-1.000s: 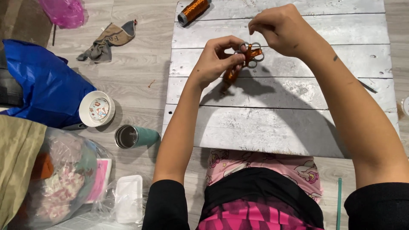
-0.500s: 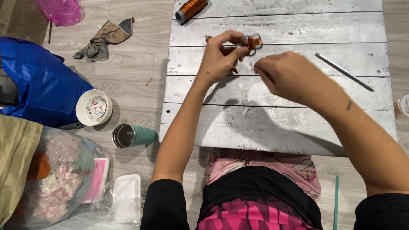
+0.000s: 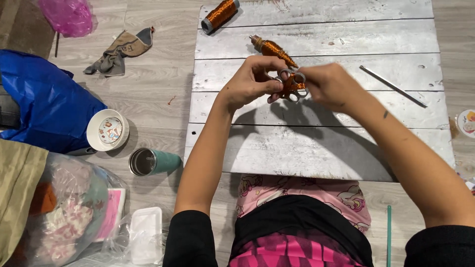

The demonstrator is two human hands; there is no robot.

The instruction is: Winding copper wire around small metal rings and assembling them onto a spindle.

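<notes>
Your left hand (image 3: pixel 250 81) and right hand (image 3: pixel 332 85) meet over the whitewashed board (image 3: pixel 316 148), both pinching a small piece of metal rings (image 3: pixel 293 85) wound in orange thread. An orange spool (image 3: pixel 273 49) lies just behind them; a second spool (image 3: pixel 219 15) lies at the board's far corner.

Two spools (image 3: pixel 220 15) (image 3: pixel 272 48) at board (image 3: pixel 316 148) far edge, rod (image 3: pixel 392 86) on right; cup (image 3: pixel 152 161) & tub (image 3: pixel 107 130) on floor left.

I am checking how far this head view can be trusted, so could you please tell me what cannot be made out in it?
- Small orange piece with metal rings: mostly covered by the left hand and right hand; its shape is unclear.
- Orange wrapped spindle: its near end is hidden behind the fingers.
- Round item: cut off by the right edge.
- Contents of the plastic bag: blurred by the film.
</notes>
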